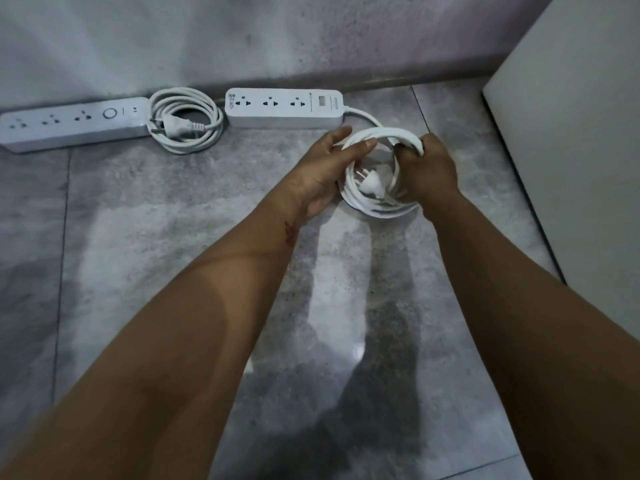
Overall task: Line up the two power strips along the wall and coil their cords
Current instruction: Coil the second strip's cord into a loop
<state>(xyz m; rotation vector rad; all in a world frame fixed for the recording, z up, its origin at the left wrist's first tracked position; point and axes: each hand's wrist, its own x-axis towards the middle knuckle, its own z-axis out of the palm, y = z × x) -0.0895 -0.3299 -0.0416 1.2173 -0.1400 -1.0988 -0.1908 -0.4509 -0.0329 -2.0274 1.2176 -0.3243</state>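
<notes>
Nearest, the right hand (429, 168) clenches its grip round the second cord (377, 209), coiled at one o'clock; the left hand (322, 168) lies straight-fingered against it, grip released. At eleven o'clock, left strip (72, 124), coiled first cord (187, 121) and right strip (284, 107) line the wall (311, 46).

Coiled cord (187, 124) lies between two strips (284, 107).
</notes>
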